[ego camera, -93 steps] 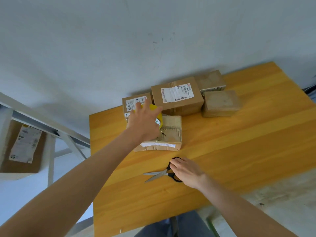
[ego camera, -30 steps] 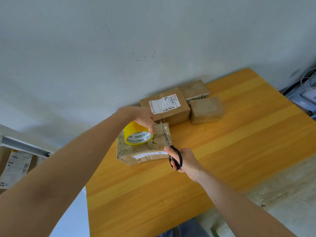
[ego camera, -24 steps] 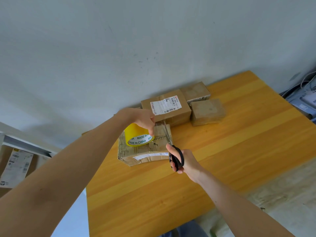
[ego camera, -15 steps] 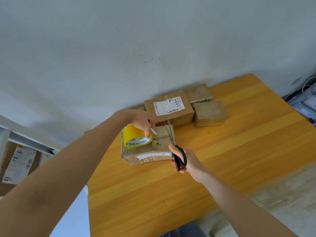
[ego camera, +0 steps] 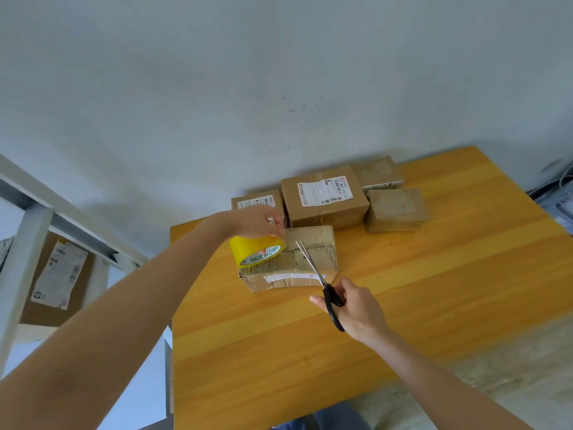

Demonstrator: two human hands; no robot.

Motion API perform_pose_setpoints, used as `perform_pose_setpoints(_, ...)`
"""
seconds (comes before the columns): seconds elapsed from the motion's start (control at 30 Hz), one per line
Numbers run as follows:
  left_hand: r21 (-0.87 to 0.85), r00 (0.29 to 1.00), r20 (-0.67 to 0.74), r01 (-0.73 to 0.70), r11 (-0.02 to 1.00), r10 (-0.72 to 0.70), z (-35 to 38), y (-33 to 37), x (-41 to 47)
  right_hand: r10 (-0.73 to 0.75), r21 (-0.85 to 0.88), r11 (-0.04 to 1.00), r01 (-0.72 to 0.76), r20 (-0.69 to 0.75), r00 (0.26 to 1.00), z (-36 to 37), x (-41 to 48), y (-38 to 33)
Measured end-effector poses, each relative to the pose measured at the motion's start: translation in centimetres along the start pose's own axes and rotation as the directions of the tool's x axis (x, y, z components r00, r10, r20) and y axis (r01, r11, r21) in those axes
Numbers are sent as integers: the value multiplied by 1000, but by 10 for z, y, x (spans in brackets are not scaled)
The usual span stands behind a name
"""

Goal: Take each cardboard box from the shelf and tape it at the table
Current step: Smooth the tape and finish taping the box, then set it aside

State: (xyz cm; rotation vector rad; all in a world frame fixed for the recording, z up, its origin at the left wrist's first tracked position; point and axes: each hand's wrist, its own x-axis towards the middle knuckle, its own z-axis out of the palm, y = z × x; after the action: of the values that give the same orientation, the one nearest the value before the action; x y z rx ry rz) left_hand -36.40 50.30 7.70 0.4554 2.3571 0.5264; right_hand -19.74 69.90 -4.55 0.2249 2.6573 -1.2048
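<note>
In the head view, your left hand (ego camera: 254, 220) grips the yellow tape roll (ego camera: 252, 254) from above, fingers curled over it, at the 9 o'clock end of the cardboard box (ego camera: 313, 259) lying on the tabletop (ego camera: 434, 290). Your right hand (ego camera: 356, 308), at 5 o'clock of that box, is clamped on the black handles of the scissors (ego camera: 324, 288), whose blades lie slightly parted across the box top. Four taped boxes (ego camera: 325, 197) sit at 12 to 2 o'clock, by the wall (ego camera: 279, 72). Well apart at 9 o'clock, the shelf (ego camera: 28, 240) holds a labelled box (ego camera: 59, 274).
</note>
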Motion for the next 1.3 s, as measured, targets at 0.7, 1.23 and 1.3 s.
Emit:
perform_pose_setpoints(0.7, -332, 911, -411, -115, 936, -33, 25, -82, -71, -65, -609, 726, 320, 402, 913, 39, -30, -13)
perform_pose_setpoints(1.23, -296, 826, -427, 256, 920, -367, 128, -140, -67, -103, -697, 629, 344, 364, 926, 77, -14, 9)
perform_pose_setpoints(1.3, -197, 831, -454, 258, 946, -321, 139, -144, -62, -127, -676, 649, 349, 356, 926, 79, -12, 10)
